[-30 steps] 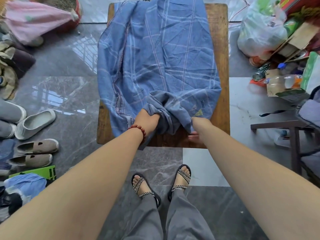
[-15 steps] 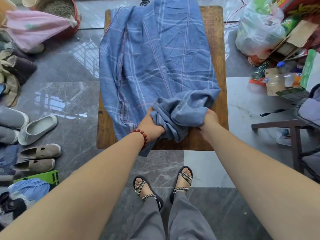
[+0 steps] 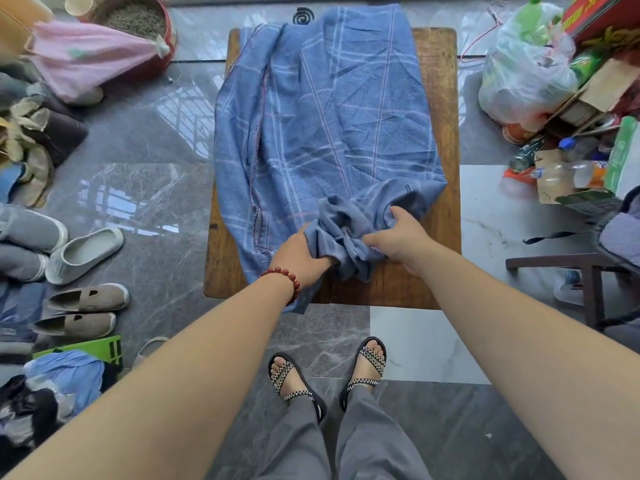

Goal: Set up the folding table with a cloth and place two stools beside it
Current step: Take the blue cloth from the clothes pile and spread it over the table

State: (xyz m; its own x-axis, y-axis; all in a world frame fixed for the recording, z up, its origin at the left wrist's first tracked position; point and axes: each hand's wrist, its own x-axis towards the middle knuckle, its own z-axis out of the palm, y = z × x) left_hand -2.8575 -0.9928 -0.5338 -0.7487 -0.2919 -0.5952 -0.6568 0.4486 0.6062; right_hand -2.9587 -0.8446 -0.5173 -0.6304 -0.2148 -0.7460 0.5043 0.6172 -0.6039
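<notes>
Blue plaid cloth [image 3: 325, 133] lies half-spread on wooden table [image 3: 445, 98], near end bunched. Left hand [image 3: 300, 256] & right hand [image 3: 398, 239] fingers curl into the wad. Soft, light, likely creases; best gripped at corners.

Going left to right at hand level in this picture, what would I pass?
Pale slipper, table's bare left edge, left hand gripping the blue cloth, right hand gripping it too, dark wooden frame.

Shoes [image 3: 86, 297] lined up L, white plastic bag [image 3: 519, 84] R.
</notes>
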